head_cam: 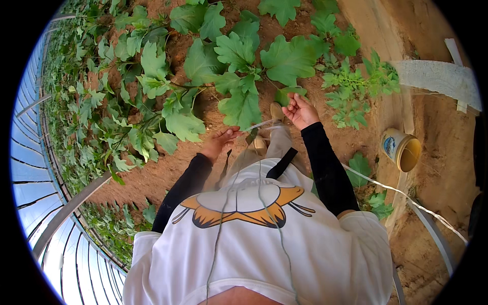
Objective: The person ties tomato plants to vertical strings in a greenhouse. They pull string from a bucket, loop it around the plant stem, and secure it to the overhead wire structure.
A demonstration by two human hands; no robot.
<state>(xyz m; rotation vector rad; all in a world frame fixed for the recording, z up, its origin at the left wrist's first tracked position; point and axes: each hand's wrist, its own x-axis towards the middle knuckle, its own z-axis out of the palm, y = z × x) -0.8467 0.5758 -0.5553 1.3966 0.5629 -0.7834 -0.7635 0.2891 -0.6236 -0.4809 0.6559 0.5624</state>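
Before me grow leafy plants with broad lobed leaves (240,106). My left hand (222,140) pinches the end of a thin translucent plastic strand (261,124) just below one of these leaves. The strand runs rightward in front of my legs. My right hand (301,110), higher and to the right, has its fingers curled beside a small green leaf (285,95); whether they grip the leaf or a strand cannot be told. Beneath the hands show my trousers and shoes (276,111).
A white and yellow plastic bucket (392,145) lies tilted on the soil path at right. White twine (400,194) stretches past my right arm. A pale curved band (438,78) crosses the path. More plants (84,95) and curved greenhouse ribs (72,213) stand at left.
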